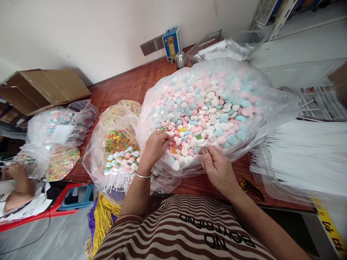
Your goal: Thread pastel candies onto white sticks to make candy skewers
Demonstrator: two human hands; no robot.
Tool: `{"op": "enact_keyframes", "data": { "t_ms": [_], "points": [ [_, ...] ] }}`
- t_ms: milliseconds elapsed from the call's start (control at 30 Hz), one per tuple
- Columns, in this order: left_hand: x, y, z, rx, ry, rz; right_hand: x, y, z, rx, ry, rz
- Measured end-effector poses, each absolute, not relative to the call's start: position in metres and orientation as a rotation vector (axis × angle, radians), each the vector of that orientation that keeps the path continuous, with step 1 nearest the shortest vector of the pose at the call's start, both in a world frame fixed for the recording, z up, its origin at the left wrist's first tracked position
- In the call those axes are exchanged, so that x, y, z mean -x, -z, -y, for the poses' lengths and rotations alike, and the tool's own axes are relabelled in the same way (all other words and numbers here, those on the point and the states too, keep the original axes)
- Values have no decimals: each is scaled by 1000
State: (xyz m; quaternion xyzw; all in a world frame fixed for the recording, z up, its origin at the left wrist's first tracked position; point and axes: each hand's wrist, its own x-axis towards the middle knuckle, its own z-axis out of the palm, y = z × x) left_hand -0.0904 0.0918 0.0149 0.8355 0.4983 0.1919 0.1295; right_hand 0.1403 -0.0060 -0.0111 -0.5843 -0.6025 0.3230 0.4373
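A big clear plastic bag [282,104] lies open before me, full of pink, white and pale blue rounded pieces [214,115] that look like candy or foam. My left hand [157,147] is over its front left part, fingers pinched beside small red and orange rings [173,146]; whatever is in them is hidden. At the front edge of the bag, my right hand [217,168] has thumb and fingertips pressed together, with what they hold too small to make out. Left of my left wrist, stacked pastel pieces on white sticks [119,166] rest on a second bag [94,151].
Many white sticks [295,159] fill a clear tray at right. Scissors [251,187] lie near the table's front edge. A blue device [172,44] and metal cup [180,60] stand by the wall. Another person's hand [16,171] works at far left, near a cardboard box [51,86].
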Motion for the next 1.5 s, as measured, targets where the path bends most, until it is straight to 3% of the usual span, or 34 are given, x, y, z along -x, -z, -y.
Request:
{"op": "enact_keyframes", "data": {
  "t_ms": [233, 467, 700, 1367, 1500],
  "points": [
    [90, -3, -86, -2551, -396, -1389, -138, 14, 6, 1437, -848, 1540],
    [83, -4, -77, -1922, -858, -1401, -129, 6, 12, 1385, -997, 1766],
    [73, -13, -72, -1449, -982, -1229, -127, 5, 12, 1399, -983, 1811],
    [87, -14, -71, -1562, -916, -1107, -125, 14, 10, 1320, -998, 1667],
    [91, -10, -74, -1890, -840, -1268, -128, 14, 10, 1308, -962, 1642]
  ]
}}
